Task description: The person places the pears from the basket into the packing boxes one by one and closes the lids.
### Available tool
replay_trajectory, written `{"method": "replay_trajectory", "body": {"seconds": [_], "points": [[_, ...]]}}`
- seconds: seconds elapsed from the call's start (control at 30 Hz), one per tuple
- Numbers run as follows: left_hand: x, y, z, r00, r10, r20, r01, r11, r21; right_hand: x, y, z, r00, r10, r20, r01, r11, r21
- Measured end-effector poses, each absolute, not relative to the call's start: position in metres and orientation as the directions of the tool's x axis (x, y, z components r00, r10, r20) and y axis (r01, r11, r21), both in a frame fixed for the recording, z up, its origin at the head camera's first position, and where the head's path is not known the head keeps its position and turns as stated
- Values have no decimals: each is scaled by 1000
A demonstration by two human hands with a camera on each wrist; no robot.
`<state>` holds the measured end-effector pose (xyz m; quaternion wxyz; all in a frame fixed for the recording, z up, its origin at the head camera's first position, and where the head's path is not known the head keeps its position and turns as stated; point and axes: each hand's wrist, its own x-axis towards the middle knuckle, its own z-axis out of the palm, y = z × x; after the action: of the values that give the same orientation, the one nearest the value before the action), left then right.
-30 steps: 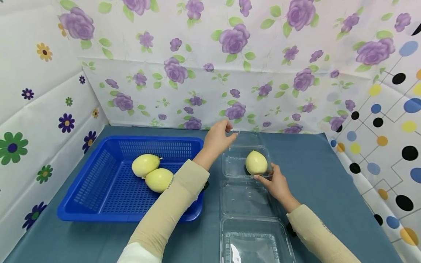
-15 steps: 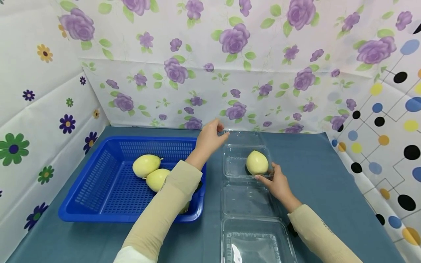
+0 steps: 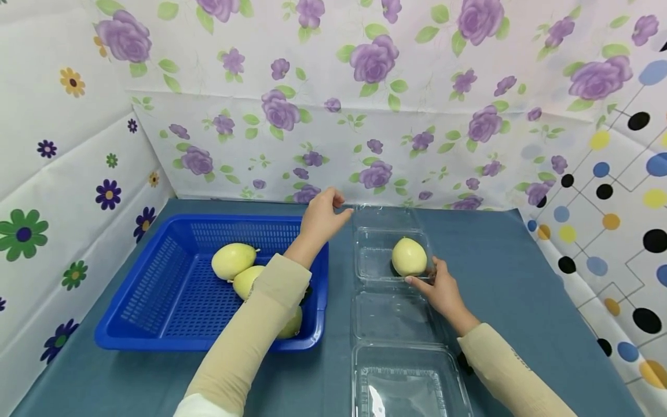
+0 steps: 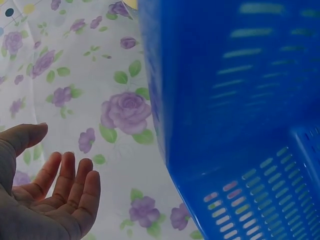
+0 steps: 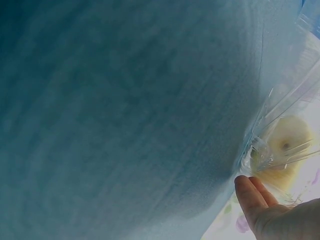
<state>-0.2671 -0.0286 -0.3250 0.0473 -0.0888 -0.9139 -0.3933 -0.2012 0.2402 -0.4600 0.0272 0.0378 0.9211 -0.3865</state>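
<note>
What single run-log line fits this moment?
left hand: open, beside clamshell lid | right hand: touches clamshell tray | fruit: inside

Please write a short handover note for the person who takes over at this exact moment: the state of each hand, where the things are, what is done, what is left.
Left hand: open, nothing in its grip, above the blue basket's far right corner, beside the raised clear lid.
Right hand: fingers on the near edge of the far clamshell box.
Done: one yellow fruit sits in that box.
Left: lid not closed; fruits remain in the basket; near clamshell box open, empty.
</note>
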Motion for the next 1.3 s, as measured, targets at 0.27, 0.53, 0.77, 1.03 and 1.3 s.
{"method": "replay_trajectory", "body": {"seconds": [0.27, 0.53, 0.77, 1.03, 1.3], "points": [[-269, -39, -322, -982, 110, 151, 185, 696, 694, -202, 242, -455, -995, 62, -76, 98, 700, -707], [-269, -52, -324, -987, 89, 134, 157, 717, 679, -201, 241, -455, -995, 63, -79, 101, 706, -701], [-269, -63, -327, -989, 70, 128, 138, 728, 671, -201, 242, -456, -994, 63, -87, 106, 702, -704], [-265, -79, -335, -993, 46, 107, 106, 736, 669, -200, 241, -458, -995, 51, -88, 98, 704, -704], [-265, -96, -340, -996, 7, 91, 69, 712, 699, -201, 240, -460, -995, 45, -84, 91, 705, -704]]}}
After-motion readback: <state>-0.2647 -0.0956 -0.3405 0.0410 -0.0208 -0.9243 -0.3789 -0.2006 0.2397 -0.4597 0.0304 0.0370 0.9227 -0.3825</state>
